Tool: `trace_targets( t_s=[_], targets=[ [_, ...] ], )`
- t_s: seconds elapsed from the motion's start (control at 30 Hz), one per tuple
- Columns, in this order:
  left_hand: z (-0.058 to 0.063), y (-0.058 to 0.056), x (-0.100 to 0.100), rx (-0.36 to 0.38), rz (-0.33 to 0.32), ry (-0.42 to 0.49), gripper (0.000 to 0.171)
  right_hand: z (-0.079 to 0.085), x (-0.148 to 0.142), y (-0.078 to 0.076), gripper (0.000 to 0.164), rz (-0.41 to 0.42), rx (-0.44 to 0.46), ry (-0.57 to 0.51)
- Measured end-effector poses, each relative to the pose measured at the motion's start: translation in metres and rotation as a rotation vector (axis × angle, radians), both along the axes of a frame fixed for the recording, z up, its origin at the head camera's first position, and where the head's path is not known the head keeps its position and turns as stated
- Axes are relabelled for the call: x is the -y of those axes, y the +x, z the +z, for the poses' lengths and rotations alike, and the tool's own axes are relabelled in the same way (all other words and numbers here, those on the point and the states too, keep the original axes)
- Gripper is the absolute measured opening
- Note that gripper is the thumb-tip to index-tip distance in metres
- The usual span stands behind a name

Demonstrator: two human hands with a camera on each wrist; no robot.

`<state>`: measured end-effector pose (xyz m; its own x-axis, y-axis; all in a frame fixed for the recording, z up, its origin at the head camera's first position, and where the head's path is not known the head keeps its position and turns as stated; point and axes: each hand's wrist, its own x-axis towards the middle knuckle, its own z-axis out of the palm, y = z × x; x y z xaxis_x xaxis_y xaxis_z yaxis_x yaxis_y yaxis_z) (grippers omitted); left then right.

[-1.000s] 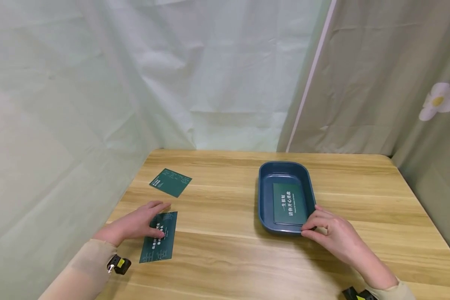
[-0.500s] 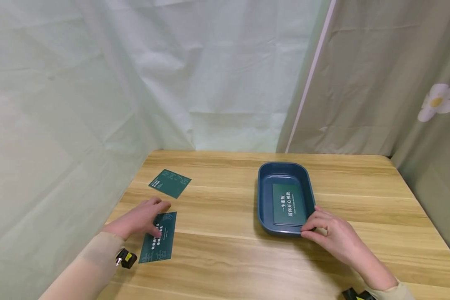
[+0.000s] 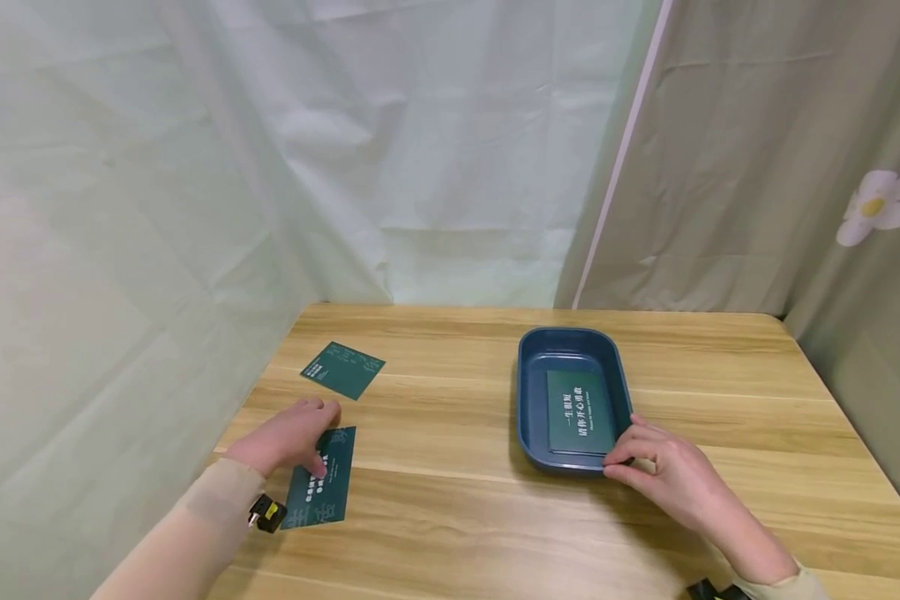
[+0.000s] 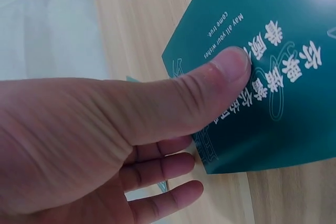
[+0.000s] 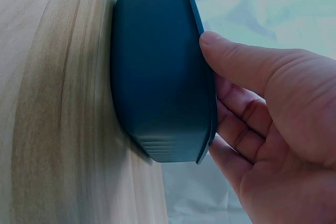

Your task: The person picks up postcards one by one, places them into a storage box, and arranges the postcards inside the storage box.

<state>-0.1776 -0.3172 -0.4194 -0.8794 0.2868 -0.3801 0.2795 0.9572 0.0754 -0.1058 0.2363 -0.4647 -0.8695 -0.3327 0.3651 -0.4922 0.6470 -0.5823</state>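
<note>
In the head view my left hand (image 3: 292, 433) lies over the upper left of a dark green printed card (image 3: 322, 492), which is flat on the table. In the left wrist view the thumb (image 4: 220, 77) is laid across the card's face. The other visible fingers bend beside its edge, and the index finger is hidden. My right hand (image 3: 667, 475) grips the near right corner of a dark blue rectangular tray (image 3: 528, 400). In the right wrist view the thumb (image 5: 226, 51) is against the rim and the fingers reach inside. Another green card (image 3: 577, 417) with white writing lies in the tray.
Farther back on the left, a second loose green card (image 3: 342, 369) lies at an angle on the wooden table (image 3: 450, 433). A pale curtain (image 3: 457, 167) hangs behind and to the left. A grey-brown curtain (image 3: 720, 167) with a flower covers the right.
My left wrist and forearm have shifted right, and the left fingers are more bent near the card's upper edge. The cards, tray and right hand hold their places.
</note>
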Motion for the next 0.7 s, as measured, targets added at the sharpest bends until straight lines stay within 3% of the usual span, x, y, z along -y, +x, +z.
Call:
trace_targets(
  t_s=[0.37, 0.7],
  targets=[
    [0.0029, 0.0016, -0.0041, 0.004, 0.042, 0.020, 0.070, -0.0028, 0.0003, -0.0006, 0.038, 0.017, -0.028, -0.023],
    [0.0014, 0.0024, -0.0027, 0.003, 0.039, 0.026, 0.066, -0.0037, -0.0005, -0.0004, 0.038, 0.024, -0.037, -0.032]
  ],
)
